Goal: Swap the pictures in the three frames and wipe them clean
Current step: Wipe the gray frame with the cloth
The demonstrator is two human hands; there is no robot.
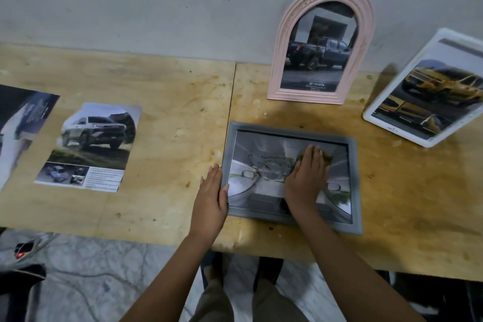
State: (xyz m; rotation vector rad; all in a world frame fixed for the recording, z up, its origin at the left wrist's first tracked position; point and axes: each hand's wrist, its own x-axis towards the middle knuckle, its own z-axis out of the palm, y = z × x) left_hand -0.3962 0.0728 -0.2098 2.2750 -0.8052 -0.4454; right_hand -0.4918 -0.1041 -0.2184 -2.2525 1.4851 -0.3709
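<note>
Fingers [312,157] of your right hand [305,178] lie straight and close together, pressing a cloth [327,158] flat on the glass; the grey frame [287,128] lies face up near the front of the tabletop [170,112].

Your left hand [211,196] braces the frame's left rim with straight, closed fingers and the thumb over the edge. Hold that brace so the frame cannot slide as you wipe. Brown smears [257,168] sit left of centre and a greenish streak [342,195] sits at the lower right, so sweep across both in long, overlapping strokes with even palm pressure, not hard on the middle of the glass. The cloth looks soiled, so turn it to a cleaner face or it will likely smear. Finish in the corners and along the rim.
</note>
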